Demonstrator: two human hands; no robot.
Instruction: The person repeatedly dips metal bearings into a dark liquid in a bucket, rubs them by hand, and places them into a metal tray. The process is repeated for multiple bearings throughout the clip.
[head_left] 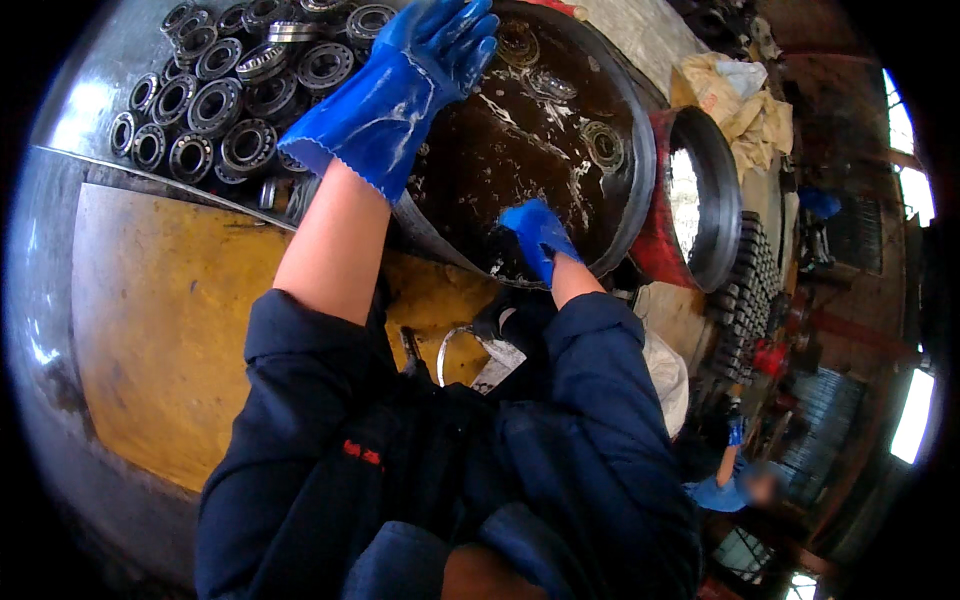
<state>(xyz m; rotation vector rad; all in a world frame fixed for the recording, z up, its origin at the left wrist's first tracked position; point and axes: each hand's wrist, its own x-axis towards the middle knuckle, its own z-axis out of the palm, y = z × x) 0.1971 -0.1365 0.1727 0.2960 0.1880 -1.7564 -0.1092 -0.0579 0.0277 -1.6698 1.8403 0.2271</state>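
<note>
My left hand (440, 50), in a long blue rubber glove, is held over the left rim of a round metal tub (632, 215). Its fingers are stretched out and nothing shows in them. Dark brown liquid with pale foam streaks fills the tub. Near the tub's front rim, my right hand (540, 235), also gloved in blue, reaches down into the liquid; its fingers are hidden there. One bearing (603, 147) lies in the liquid at the right, and further ring shapes (518, 45) show at the far side.
Greasy bearings (215, 105) are heaped on a metal table left of the tub. A yellow sheet (170, 330) lies nearer. To the right stand a red open drum (700, 200), crumpled sacking (735, 100) and stacked dark parts (745, 290). Another person (725, 485) is at the lower right.
</note>
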